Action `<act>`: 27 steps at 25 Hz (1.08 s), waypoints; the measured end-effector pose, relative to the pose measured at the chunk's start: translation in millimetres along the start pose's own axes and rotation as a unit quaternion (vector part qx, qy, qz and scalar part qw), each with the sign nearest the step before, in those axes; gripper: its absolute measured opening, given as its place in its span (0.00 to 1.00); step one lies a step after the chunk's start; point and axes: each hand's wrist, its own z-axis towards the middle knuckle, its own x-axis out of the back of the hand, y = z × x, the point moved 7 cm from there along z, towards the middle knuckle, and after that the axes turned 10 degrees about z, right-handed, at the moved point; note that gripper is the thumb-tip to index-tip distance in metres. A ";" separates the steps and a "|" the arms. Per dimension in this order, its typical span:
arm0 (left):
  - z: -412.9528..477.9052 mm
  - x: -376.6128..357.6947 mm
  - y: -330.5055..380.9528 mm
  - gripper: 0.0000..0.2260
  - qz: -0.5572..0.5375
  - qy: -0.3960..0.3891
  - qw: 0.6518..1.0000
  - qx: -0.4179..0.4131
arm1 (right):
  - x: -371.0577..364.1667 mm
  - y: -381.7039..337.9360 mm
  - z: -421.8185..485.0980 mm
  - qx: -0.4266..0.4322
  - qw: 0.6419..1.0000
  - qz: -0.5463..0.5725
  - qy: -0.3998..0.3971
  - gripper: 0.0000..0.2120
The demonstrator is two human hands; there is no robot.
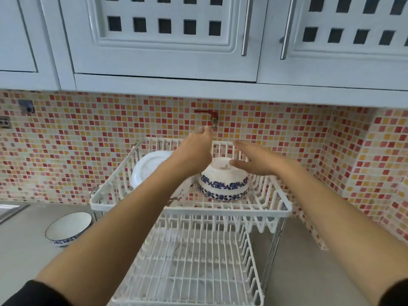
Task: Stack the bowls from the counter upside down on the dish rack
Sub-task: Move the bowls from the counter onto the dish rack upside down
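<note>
A white two-tier dish rack (220,212) stands against the mosaic wall. On its upper tier sits a stack of white bowls with blue flower bands (223,184), turned upside down. My left hand (196,151) hovers just left of the stack, fingers apart, holding nothing. My right hand (254,161) is spread flat over the stack's right side, thumb near the top bowl's foot; whether it touches is unclear. Another blue-patterned bowl (68,228) stands upright on the grey counter to the rack's left.
A white plate (146,167) leans in the upper tier's left slots. The lower tier (194,266) holds nothing. A red tap (209,117) juts from the wall behind the rack. White cabinets hang overhead. A sink edge (10,212) shows at far left.
</note>
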 end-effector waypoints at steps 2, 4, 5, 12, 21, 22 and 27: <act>-16.4 14.5 -21.4 0.27 -0.016 -0.005 1.000 0.002 | 5.6 -30.3 -6.8 0.008 0.999 0.025 0.047 0.31; -35.1 27.4 -50.3 0.26 -0.029 -0.002 1.000 0.004 | 5.8 -64.7 -12.6 0.019 0.994 0.062 0.085 0.29; -45.8 34.1 -67.8 0.25 -0.033 0.003 0.999 0.005 | 3.9 -84.4 -13.5 0.024 0.992 0.077 0.101 0.28; -129.9 45.9 -217.5 0.19 0.007 -0.022 0.998 0.066 | -30.5 -251.6 -7.2 0.061 0.969 0.161 0.175 0.28; -220.0 -62.6 -361.5 0.22 -0.011 -0.143 0.978 0.150 | -191.1 -374.0 26.4 0.001 0.985 0.161 0.068 0.30; -227.2 -79.0 -369.3 0.22 -0.027 -0.159 0.973 0.164 | -210.2 -375.9 29.0 -0.014 0.985 0.163 0.049 0.31; -258.7 -152.7 -391.3 0.20 -0.057 -0.205 0.955 0.208 | -303.8 -355.3 36.3 -0.084 0.983 0.164 -0.020 0.32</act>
